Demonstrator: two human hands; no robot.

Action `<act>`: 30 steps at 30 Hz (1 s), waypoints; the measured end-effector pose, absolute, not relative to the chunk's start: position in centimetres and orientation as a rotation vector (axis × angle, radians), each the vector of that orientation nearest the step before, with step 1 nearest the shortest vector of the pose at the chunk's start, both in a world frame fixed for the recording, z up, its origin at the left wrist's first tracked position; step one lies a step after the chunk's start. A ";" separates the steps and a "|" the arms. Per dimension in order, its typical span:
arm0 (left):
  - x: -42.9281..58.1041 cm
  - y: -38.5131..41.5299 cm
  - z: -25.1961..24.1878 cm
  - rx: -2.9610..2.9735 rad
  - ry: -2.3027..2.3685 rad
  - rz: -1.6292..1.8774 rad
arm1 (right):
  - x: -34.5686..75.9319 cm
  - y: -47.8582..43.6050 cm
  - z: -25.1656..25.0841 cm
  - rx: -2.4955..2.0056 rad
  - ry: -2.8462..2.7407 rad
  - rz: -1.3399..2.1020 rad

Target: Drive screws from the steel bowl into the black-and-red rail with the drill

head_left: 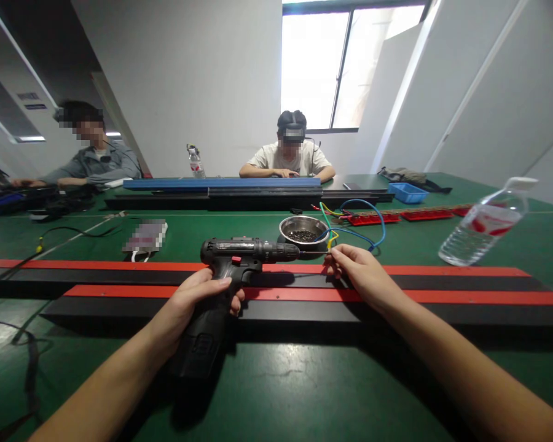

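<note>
My left hand [203, 291] is wrapped round the grip of a black cordless drill [233, 250], its chuck and long thin bit pointing right. At the tip of the bit, the fingers of my right hand [350, 264] are pinched together. Whatever they hold there is too small to make out. Under the drill lie two long black bars with red top strips [299, 294], one behind the other. Just behind the bit stands a steel bowl [284, 231] with small dark screws inside. Green, yellow and blue wires [381, 224] loop beside the bowl.
A water bottle [482, 227] stands at the right, near red strips [426, 213] and a blue tray [408, 193]. A blurred phone-like object [146, 236] lies left. Long blue and black bars [221, 183] cross the table's far side. Two people [288, 150] sit beyond.
</note>
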State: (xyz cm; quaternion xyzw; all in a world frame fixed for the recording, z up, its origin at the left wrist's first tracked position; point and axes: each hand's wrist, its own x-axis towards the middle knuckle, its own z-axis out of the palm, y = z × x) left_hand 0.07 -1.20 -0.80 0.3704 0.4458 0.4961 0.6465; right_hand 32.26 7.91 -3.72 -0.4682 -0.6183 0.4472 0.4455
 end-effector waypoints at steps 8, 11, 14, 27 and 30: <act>0.4 -1.5 -0.3 0.854 1.030 1.139 | 32.2 7.9 -3.6 -1.158 -1.524 1.126; 0.4 -1.5 -0.2 0.843 1.036 1.138 | 32.3 7.9 -3.6 -1.162 -1.524 1.126; 0.3 -1.5 -0.2 0.831 1.041 1.128 | 32.3 7.9 -3.6 -1.160 -1.531 1.116; -0.1 -1.1 -0.7 0.848 0.989 1.106 | 32.2 7.9 -3.6 -1.157 -1.533 1.112; 0.1 -1.2 -0.5 0.842 1.007 1.119 | 32.3 7.9 -3.6 -1.156 -1.537 1.109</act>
